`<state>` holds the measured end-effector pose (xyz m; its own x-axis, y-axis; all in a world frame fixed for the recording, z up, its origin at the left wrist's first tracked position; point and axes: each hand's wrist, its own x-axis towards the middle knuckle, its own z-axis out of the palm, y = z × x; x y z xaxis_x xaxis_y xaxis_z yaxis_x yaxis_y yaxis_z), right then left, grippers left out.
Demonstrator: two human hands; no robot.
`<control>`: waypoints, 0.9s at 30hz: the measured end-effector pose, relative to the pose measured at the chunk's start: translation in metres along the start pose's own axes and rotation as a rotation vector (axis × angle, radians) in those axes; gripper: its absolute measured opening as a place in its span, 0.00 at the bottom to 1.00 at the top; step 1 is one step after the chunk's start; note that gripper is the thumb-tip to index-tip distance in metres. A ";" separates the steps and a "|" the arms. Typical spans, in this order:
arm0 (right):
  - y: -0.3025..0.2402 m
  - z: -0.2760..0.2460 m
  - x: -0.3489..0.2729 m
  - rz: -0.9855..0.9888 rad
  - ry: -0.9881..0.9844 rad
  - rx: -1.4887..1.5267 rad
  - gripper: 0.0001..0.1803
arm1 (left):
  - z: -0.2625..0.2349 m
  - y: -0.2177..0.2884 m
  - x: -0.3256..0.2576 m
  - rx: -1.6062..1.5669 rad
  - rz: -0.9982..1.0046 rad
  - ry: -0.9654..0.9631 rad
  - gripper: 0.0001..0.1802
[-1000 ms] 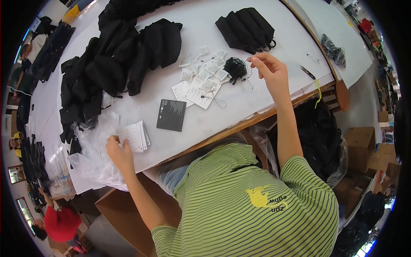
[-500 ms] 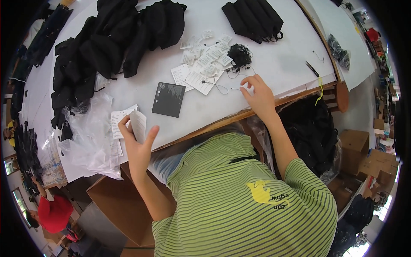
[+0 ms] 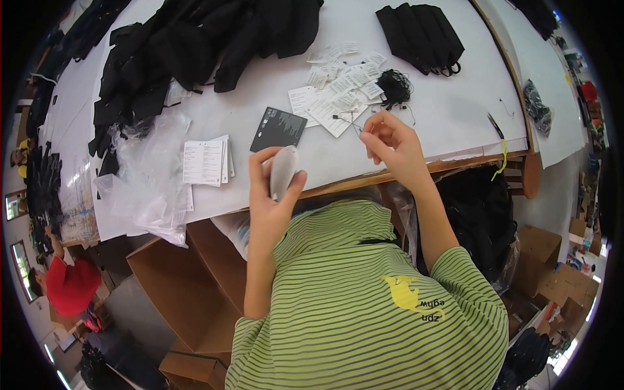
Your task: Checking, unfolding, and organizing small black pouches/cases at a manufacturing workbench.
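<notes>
My left hand [image 3: 266, 198] holds a bent white printed card [image 3: 284, 170] between thumb and fingers, just above the table's near edge. To its right, my right hand [image 3: 393, 143] is closed in a pinch on a thin tag string [image 3: 351, 122], whose small dark end lies over white cards. Beyond the left hand a dark grey card [image 3: 278, 129] rests flat. A stack of white printed cards [image 3: 203, 162] lies to the left. Past the right hand are a heap of small white labels [image 3: 348, 81] and a tangled bundle of black tag strings [image 3: 394, 89].
Black fabric goods [image 3: 195, 45] cover the far left; a folded black stack [image 3: 421, 38] lies far right. Clear plastic bags [image 3: 153, 172] hang over the near edge. A dark slim tool [image 3: 495, 125] has a yellow cord. An open cardboard box [image 3: 175, 286] stands below. A person in red [image 3: 71, 286] is far left.
My left hand has lifted the card off the stack and brought it right, toward my right hand. My right hand's fingers have closed in on the string. The whole view has shifted somewhat.
</notes>
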<state>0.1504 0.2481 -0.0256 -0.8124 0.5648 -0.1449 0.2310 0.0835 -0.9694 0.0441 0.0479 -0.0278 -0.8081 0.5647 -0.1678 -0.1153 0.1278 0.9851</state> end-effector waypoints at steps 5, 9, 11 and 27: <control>-0.026 0.041 -0.012 -0.182 -0.106 -0.026 0.05 | 0.012 0.003 0.002 -0.004 0.238 0.057 0.12; -0.033 0.053 -0.010 -0.276 -0.086 -0.043 0.05 | 0.010 -0.003 0.000 0.096 0.381 0.153 0.09; -0.035 0.055 -0.010 -0.297 -0.075 -0.078 0.05 | 0.010 -0.004 -0.001 0.146 0.421 0.191 0.10; -0.030 0.043 -0.007 -0.231 -0.263 0.037 0.06 | -0.013 -0.005 0.000 -0.293 0.185 -0.219 0.11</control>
<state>0.1266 0.2065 -0.0042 -0.9521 0.3035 0.0377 0.0095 0.1523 -0.9883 0.0369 0.0373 -0.0322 -0.6918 0.7210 0.0398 -0.1655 -0.2120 0.9632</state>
